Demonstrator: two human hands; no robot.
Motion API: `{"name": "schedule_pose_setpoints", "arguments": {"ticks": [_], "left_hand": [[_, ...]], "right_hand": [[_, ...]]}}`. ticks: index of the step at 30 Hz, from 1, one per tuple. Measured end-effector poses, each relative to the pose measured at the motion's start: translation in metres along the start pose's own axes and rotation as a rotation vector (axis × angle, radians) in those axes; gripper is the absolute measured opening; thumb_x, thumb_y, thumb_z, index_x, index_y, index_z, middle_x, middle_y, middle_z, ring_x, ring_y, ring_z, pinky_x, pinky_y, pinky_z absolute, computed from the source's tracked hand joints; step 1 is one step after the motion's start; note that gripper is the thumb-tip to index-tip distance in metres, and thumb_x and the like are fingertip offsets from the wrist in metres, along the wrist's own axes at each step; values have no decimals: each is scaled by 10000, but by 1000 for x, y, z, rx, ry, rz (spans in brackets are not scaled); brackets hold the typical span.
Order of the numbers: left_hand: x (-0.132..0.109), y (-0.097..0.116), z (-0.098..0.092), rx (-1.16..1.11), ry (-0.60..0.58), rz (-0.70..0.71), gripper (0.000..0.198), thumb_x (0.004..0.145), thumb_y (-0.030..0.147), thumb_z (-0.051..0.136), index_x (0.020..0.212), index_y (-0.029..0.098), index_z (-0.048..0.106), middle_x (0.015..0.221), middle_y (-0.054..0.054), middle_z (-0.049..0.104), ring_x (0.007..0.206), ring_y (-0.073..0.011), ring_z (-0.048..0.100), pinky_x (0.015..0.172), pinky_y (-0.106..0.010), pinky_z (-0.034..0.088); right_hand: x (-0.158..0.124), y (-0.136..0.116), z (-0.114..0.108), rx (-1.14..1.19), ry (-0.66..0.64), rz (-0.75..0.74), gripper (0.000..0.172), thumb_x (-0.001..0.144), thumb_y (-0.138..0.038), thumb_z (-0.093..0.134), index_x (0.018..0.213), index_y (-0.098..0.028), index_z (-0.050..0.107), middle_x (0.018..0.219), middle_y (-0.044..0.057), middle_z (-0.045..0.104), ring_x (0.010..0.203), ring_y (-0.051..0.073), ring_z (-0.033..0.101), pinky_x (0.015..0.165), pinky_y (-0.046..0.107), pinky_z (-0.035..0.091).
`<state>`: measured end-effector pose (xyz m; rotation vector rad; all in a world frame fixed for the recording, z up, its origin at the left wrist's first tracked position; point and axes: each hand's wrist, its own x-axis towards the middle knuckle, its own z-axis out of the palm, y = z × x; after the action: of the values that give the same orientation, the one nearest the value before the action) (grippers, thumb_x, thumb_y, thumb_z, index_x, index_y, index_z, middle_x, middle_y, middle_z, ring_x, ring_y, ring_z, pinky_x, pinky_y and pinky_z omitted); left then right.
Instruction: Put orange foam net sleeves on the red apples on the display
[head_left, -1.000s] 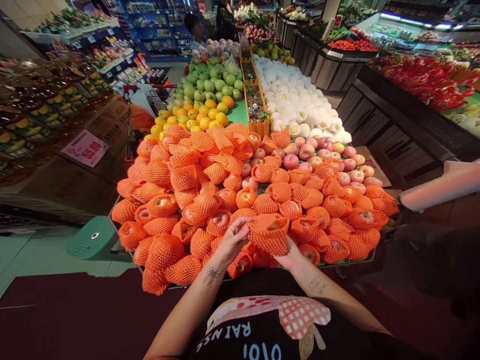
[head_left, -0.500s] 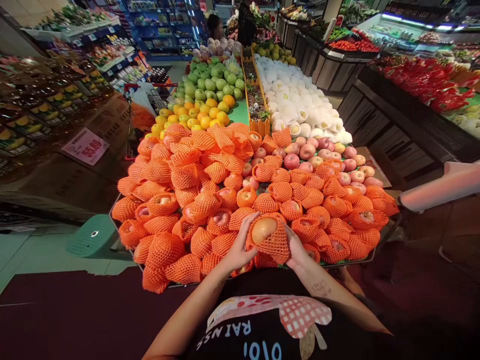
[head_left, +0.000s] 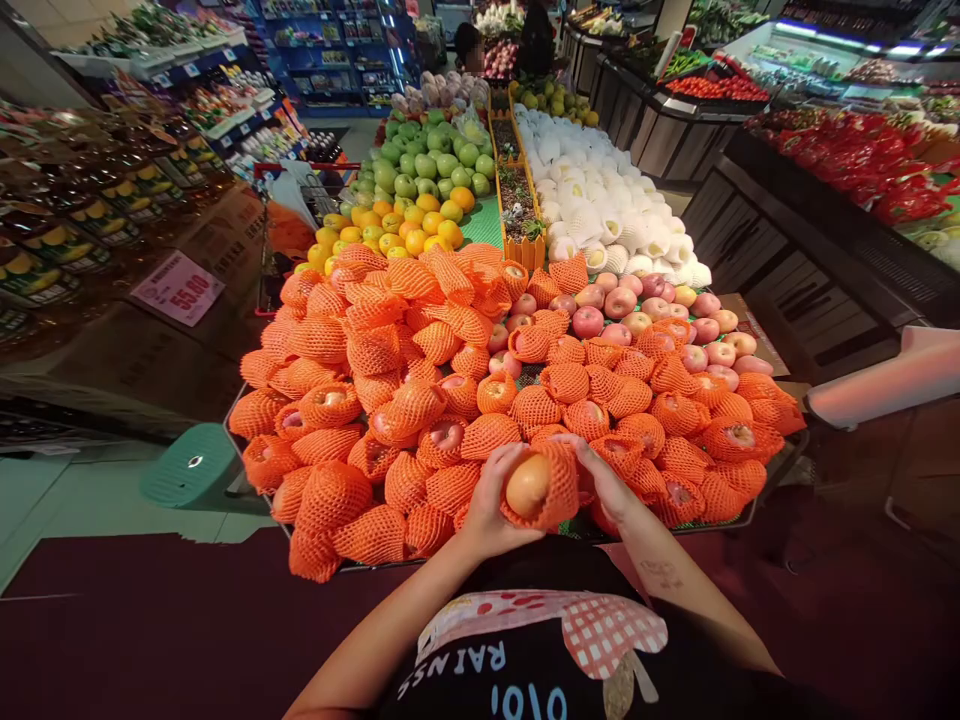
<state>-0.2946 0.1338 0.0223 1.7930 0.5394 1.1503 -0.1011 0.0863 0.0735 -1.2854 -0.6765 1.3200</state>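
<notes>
Low over the front of the fruit display, my left hand (head_left: 491, 510) is wrapped round a yellowish-orange apple (head_left: 528, 484), whose smooth side faces up and towards me. An orange foam net sleeve (head_left: 562, 488) covers the right side of the fruit. My right hand (head_left: 609, 482) is curled against the far right of this sleeve, its fingertips partly hidden behind it. Around both hands lie many fruits in the same orange nets (head_left: 409, 480). Behind them are bare reddish apples (head_left: 588, 321).
Oranges (head_left: 414, 240) and green fruit (head_left: 427, 165) lie further back on the left; white-netted fruit (head_left: 607, 205) is on the right, beyond a planter divider (head_left: 525, 255). A green stool (head_left: 187, 465) stands by the display's left corner. A plastic bag roll (head_left: 885, 385) juts in from the right.
My left hand has turned the apple and come lower round it. My right hand has shifted up and right along the foam net. The view has moved slightly.
</notes>
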Motion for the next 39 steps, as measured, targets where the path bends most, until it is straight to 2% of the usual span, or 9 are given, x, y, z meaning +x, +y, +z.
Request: {"name": "schedule_pose_setpoints", "arguments": {"ticks": [7, 12, 16, 19, 23, 28, 32, 37, 39], "left_hand": [[7, -3, -11, 183, -145, 37, 634, 732, 342, 835, 1320, 286, 606, 1355, -161, 587, 1257, -370, 583, 1081, -553, 442], [4, -4, -8, 62, -95, 81, 971, 650, 383, 903, 1475, 283, 403, 1426, -175, 529, 1326, -385, 530, 1139, -580, 382], [7, 3, -11, -95, -184, -31, 1064, 699, 447, 863, 1549, 273, 248, 1534, -187, 422, 1420, -382, 435, 1189, -577, 317], [10, 7, -14, -193, -102, -53, 841, 828, 623, 676, 1497, 261, 316, 1523, -170, 398, 1410, -357, 418, 1181, -551, 314], [15, 6, -15, -118, 35, -222, 306, 953, 538, 528, 1019, 242, 571, 1251, -104, 535, 1243, -290, 494, 1107, -465, 380], [19, 10, -20, 63, 31, -218, 247, 972, 402, 526, 807, 222, 562, 1127, -95, 579, 1125, -270, 521, 1047, -430, 402], [17, 23, -26, 119, 57, -22, 188, 963, 307, 512, 809, 232, 590, 1031, -87, 627, 1003, -257, 576, 961, -435, 454], [19, 37, -26, 205, -144, 33, 68, 884, 265, 641, 943, 239, 663, 1197, -126, 658, 1138, -306, 596, 1016, -494, 449], [21, 38, -25, 187, -190, 67, 366, 833, 293, 727, 1183, 252, 627, 1353, -151, 595, 1256, -337, 560, 1069, -531, 428]], "right_hand": [[-16, -10, -2, -237, -180, -218, 903, 668, -582, 869, 1419, -289, 464, 1528, 116, 458, 1441, 308, 407, 1218, 495, 278], [-15, -7, 6, -167, -434, -133, 921, 679, -362, 905, 1463, -305, 425, 1486, 82, 480, 1353, 281, 514, 1139, 436, 413], [-13, -7, 7, -153, -317, -184, 796, 665, -339, 909, 1370, -284, 541, 1423, 71, 540, 1339, 288, 525, 1158, 442, 399], [-14, -7, 8, -186, -265, -238, 849, 618, -317, 934, 1369, -282, 541, 1442, 77, 531, 1377, 300, 488, 1183, 454, 368], [-14, -6, 6, -212, -236, -265, 926, 598, -303, 945, 1410, -292, 500, 1491, 82, 494, 1406, 302, 458, 1204, 461, 339], [-8, 3, 0, -259, -204, -266, 959, 583, -282, 951, 1421, -281, 484, 1504, 93, 470, 1407, 302, 450, 1222, 478, 296], [-6, 10, 2, -200, -209, -215, 895, 607, -243, 924, 1397, -284, 505, 1377, 81, 566, 1313, 263, 539, 1156, 434, 400], [-7, 15, 8, -112, -197, -139, 829, 583, -194, 895, 1341, -294, 576, 1259, 47, 642, 1090, 226, 655, 1000, 372, 530], [-8, 16, 9, -60, -142, -127, 745, 593, -207, 874, 1287, -296, 619, 1255, 40, 663, 1076, 235, 664, 1012, 391, 524]]}}
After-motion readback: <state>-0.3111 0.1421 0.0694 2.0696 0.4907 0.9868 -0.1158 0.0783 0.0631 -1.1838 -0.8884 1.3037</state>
